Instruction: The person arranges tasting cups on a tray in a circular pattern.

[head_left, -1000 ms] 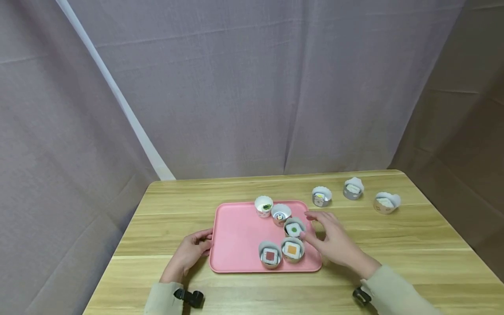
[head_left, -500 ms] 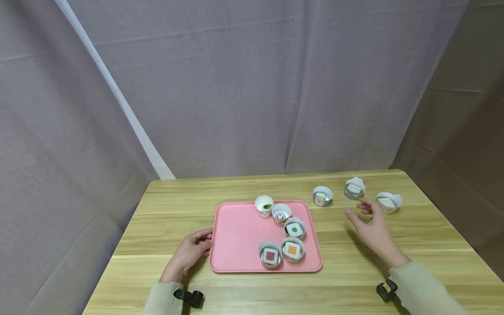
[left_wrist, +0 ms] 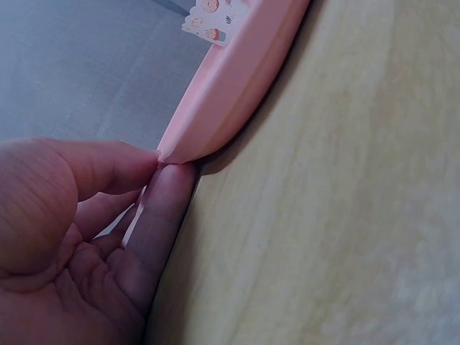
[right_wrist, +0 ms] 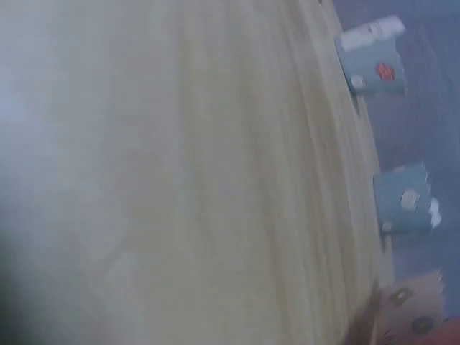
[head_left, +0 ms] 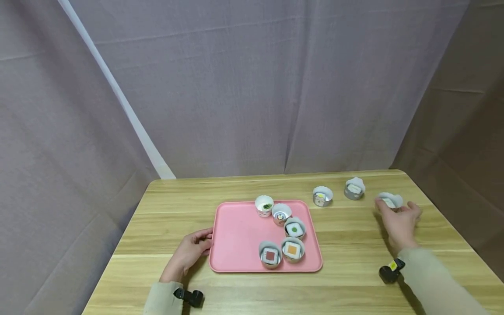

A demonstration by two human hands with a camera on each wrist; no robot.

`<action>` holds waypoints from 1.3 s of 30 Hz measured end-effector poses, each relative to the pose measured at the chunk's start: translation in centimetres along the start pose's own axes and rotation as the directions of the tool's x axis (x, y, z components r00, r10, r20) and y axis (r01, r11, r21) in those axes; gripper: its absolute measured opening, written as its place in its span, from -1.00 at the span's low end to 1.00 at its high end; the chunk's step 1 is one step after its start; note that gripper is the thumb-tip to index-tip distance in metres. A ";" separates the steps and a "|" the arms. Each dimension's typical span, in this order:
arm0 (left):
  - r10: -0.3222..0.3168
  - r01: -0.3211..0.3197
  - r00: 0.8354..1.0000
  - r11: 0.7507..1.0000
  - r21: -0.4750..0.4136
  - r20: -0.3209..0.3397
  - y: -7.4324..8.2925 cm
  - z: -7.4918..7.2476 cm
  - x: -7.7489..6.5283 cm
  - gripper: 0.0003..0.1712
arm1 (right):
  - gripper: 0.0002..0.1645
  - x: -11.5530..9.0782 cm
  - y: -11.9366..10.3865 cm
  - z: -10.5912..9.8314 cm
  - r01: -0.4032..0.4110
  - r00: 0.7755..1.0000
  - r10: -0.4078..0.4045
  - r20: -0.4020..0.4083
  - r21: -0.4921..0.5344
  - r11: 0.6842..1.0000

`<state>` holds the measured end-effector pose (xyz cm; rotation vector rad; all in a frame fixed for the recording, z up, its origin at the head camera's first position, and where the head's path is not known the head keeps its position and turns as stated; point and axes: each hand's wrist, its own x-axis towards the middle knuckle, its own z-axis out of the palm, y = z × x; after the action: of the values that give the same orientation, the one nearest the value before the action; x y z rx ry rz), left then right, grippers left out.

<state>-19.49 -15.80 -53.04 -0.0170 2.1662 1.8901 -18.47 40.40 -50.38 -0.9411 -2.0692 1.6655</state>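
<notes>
At the left edge of a pink tray (head_left: pixel 238 236), my left hand (head_left: pixel 188 253) pinches the rim between thumb and fingers, as the left wrist view shows up close. My right hand (head_left: pixel 400 223) is at the far-right paper baking cup (head_left: pixel 391 199), thumb by its left side and fingers spread to its right. A pale piece lies in that cup; its lower front is hidden behind the hand. The right wrist view shows the same cup (right_wrist: pixel 411 309) in the bottom right corner, but the fingers are mostly out of sight there.
Several paper cups stand on the tray's right half, among them one with a red-centred white square (head_left: pixel 270 256) and one with an orange-centred square (head_left: pixel 292 250). Two grey cups, a nearer one (head_left: pixel 322 197) and a farther one (head_left: pixel 354 189), stand on the wooden table (head_left: pixel 346 288). Curtains hang behind.
My right hand has left the green-dotted cup on the tray and moved right across the table to the far-right cup. My left hand has stayed at the tray's edge.
</notes>
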 end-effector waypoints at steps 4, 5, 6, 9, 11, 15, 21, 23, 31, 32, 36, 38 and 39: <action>0.003 -0.003 1.000 1.000 0.003 0.002 0.0 0.0 -0.1 -0.53 | 0.42 1.2 0.2 0.1 -0.081 0.996 0.080 0.047 0.011 0.997; 0.002 -0.002 1.000 1.000 0.002 0.001 0.0 0.0 -0.1 -0.53 | 0.44 1.4 0.2 0.1 -0.090 0.994 0.090 0.061 0.005 0.996; 0.003 -0.003 1.000 1.000 0.003 0.000 0.0 0.0 -0.1 -0.53 | 0.45 1.6 0.3 0.1 -0.097 0.993 0.097 0.074 0.005 0.995; -0.005 0.005 1.000 1.000 0.009 -0.008 0.1 0.1 -0.1 -0.54 | 0.43 2.1 0.3 0.2 -0.105 0.989 0.105 0.102 0.001 0.994; -0.010 0.010 1.000 1.000 0.012 -0.013 0.1 0.1 0.0 -0.54 | 0.37 2.3 0.4 0.2 -0.102 0.990 0.103 0.095 -0.017 0.995; -0.012 0.012 1.000 1.000 0.017 -0.016 0.0 0.1 0.2 -0.54 | 0.25 2.4 0.4 0.5 -0.076 0.996 0.080 0.041 -0.092 0.993; 0.001 0.000 1.000 1.000 0.018 -0.013 -0.1 0.0 0.2 -0.52 | 0.24 2.1 0.1 0.7 -0.091 0.996 0.090 -0.015 -0.230 0.969; -0.001 0.001 1.000 1.000 0.020 -0.013 -0.2 0.0 0.2 -0.52 | 0.23 1.9 0.3 0.8 -0.091 0.996 0.090 -0.017 -0.263 0.960; -0.006 0.006 1.000 1.000 0.010 -0.013 0.0 -0.1 0.0 -0.54 | 0.15 1.6 0.8 0.9 -0.034 0.999 0.033 -0.010 -0.326 0.945; -0.006 0.006 1.000 1.000 0.009 -0.014 0.0 -0.1 0.0 -0.54 | 0.15 1.6 0.8 0.9 -0.027 1.000 0.027 -0.007 -0.330 0.943; -0.004 0.004 1.000 1.000 0.009 -0.013 0.1 0.0 0.0 -0.54 | 0.08 1.4 1.1 0.7 -0.002 1.000 0.004 0.004 -0.306 0.952; 0.001 -0.001 1.000 1.000 0.009 -0.010 0.1 0.0 0.0 -0.54 | 0.05 1.2 1.2 0.5 0.017 1.000 -0.011 0.024 -0.280 0.960; 0.002 -0.002 1.000 1.000 0.009 -0.008 0.0 0.0 0.0 -0.54 | 0.01 1.1 1.3 0.5 0.034 0.999 -0.025 0.039 -0.265 0.964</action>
<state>-19.48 -15.78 -53.00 -0.0201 2.1808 1.8846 -19.16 40.91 -51.90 -0.9605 -2.3611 1.4220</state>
